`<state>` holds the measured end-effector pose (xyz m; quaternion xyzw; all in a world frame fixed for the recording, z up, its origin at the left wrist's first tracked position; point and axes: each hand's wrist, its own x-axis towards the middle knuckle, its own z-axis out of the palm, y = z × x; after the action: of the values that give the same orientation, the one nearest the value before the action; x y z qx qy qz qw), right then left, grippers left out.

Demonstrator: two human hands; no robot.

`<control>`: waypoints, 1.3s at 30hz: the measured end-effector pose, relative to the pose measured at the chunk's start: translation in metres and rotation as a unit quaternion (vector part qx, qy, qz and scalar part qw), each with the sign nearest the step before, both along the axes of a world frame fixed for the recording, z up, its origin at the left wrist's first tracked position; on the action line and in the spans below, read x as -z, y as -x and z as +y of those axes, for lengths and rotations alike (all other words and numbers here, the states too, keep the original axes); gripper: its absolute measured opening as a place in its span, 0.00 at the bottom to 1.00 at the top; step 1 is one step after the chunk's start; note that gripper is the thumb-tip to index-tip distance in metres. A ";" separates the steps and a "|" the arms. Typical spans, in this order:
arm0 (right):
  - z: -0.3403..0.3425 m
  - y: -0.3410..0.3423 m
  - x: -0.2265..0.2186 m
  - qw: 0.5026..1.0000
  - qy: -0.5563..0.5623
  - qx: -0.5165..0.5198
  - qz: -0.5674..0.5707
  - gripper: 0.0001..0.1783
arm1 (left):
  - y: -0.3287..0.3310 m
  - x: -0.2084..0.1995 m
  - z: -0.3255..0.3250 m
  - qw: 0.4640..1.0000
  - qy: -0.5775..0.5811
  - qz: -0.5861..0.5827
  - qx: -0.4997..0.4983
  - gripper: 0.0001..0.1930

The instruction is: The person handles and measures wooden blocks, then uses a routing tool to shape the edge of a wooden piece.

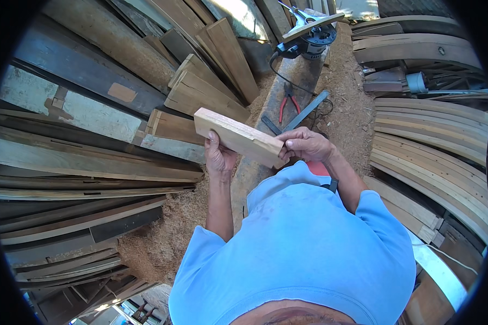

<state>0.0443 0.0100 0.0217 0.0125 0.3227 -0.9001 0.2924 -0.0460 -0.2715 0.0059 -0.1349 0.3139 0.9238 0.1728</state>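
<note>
Though pinkish on top, a tan board (239,139)

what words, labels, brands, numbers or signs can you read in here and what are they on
None can be read for certain.
Router: pale marking on the dark housing, too small and blurred to read.
Metal square: too small to tell whether its blade is marked.
Wooden board in the left hand and right hand: no lettering visible on the sides in view.
</note>
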 end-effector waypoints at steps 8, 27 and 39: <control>-0.011 -0.001 -0.033 0.996 -0.078 -0.019 0.047 0.27 | -0.002 -0.008 0.010 0.997 -0.050 -0.050 -0.043 0.28; -0.027 -0.017 0.002 0.998 -0.057 -0.023 -0.018 0.39 | -0.007 -0.040 0.027 0.998 0.020 -0.030 -0.059 0.33; -0.024 -0.024 -0.014 0.996 0.043 -0.060 -0.041 0.45 | -0.013 -0.031 0.016 0.996 0.043 0.068 0.024 0.26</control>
<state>0.0687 -0.0135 0.0354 0.0178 0.2719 -0.8928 0.3588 -0.0329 -0.2550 0.0372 -0.0715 0.3678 0.9119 0.1675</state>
